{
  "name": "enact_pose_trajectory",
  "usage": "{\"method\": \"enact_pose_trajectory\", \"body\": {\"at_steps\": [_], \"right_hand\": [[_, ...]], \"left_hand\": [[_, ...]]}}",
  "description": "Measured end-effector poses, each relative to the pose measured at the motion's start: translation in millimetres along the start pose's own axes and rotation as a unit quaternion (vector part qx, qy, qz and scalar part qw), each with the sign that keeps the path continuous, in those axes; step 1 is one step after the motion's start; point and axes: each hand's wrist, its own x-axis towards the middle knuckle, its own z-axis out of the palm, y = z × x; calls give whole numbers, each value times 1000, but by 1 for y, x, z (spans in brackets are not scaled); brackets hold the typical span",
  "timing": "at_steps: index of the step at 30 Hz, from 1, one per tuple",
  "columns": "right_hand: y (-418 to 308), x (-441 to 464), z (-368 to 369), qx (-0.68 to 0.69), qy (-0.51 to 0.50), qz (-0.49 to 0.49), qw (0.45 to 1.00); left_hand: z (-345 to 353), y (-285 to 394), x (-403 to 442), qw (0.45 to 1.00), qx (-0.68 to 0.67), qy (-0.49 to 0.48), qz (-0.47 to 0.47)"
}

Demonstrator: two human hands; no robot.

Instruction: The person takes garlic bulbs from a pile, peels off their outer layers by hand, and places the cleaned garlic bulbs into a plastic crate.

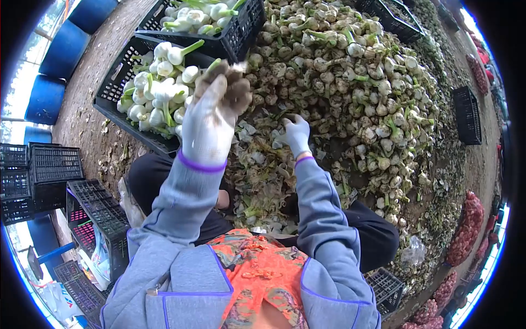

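My left hand [222, 90], in a white glove with soiled fingers, is raised beside the black crate [118, 115] of cleaned white garlic bulbs [164, 93]. Its fingers are curled and blurred, and whether they hold anything is hard to make out. Lower and to the right, my right hand [296, 131] in a white glove is over the peelings [263, 175] at the left edge of the big heap of untrimmed garlic [350, 82]. Its fingers are bent downward, and their tips are partly hidden.
Another black crate of garlic [235, 38] stands at the top. Empty black crates [98, 208] are stacked at the left, near blue barrels [63, 49]. At the right are a black crate [467, 115] and red net sacks [466, 230]. A clear plastic bag [413, 251] lies at lower right.
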Motion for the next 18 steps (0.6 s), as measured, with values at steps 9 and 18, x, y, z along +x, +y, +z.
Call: {"method": "enact_pose_trajectory", "body": {"at_steps": [9, 18], "right_hand": [[-13, 49, 148, -244, -201, -256, 913], [-13, 40, 167, -88, -125, -108, 982]], "left_hand": [[-69, -19, -1, 992, -52, 107, -28], [-64, -5, 7, 988, -18, 155, 0]]}}
